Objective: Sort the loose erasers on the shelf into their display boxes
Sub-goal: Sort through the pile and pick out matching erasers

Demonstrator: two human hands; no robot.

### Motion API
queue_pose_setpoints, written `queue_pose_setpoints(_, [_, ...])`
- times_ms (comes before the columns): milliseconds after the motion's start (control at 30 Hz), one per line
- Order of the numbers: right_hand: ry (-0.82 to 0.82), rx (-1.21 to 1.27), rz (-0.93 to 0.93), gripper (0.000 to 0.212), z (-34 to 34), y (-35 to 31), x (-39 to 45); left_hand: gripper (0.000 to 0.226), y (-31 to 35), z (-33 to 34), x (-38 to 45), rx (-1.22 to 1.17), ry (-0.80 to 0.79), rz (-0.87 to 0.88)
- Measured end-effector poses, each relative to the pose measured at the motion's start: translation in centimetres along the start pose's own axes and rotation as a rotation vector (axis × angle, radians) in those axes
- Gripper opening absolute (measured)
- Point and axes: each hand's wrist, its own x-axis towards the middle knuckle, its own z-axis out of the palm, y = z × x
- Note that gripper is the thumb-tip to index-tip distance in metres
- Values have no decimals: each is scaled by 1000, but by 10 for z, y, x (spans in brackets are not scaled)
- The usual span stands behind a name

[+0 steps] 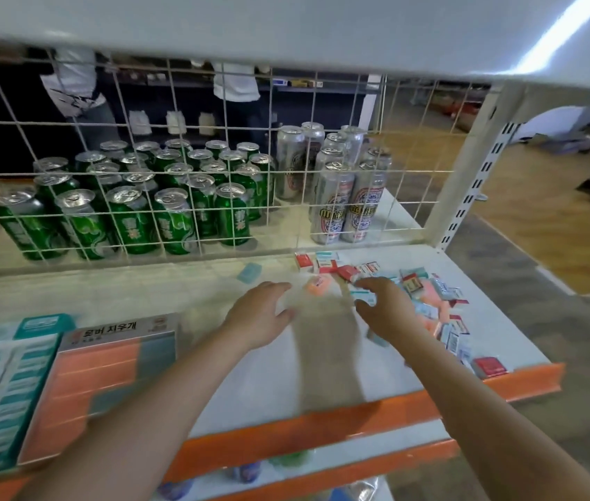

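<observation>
Several loose erasers [434,294] in red, teal, white and pink wrappers lie scattered on the right of the white shelf [286,370]. A single pink eraser [317,285] and a pale blue eraser [249,273] lie apart from the pile. My left hand [257,314] hovers with relaxed fingers just left of the pink eraser, holding nothing. My right hand [385,307] reaches over the pile's left edge, thumb and fingers spread around a teal-and-white eraser [364,296]; the view is blurred. Two display boxes stand at the left: a teal one [0,374] and an orange one [98,377].
A wire grid [213,175] backs the shelf, with green cans [134,207] and taller silver cans [344,197] behind it. An upper shelf [286,34] overhangs. The shelf's orange front edge [322,424] runs below my arms. People stand beyond the grid and at the far right.
</observation>
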Motion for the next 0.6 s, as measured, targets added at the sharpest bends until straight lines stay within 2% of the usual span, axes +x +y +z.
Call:
queue_pose_setpoints(233, [-54,-108,-35,41,-1,3,45,77,8,8,46,251,-143,-33])
queue_pose_setpoints(400, [-49,-145,-25,26,8,7,70,86,17,10,71,225,-208,-52])
queue_pose_setpoints(600, [-26,-225,-20,33,15,13,83,84,23,20,96,214,-236,1])
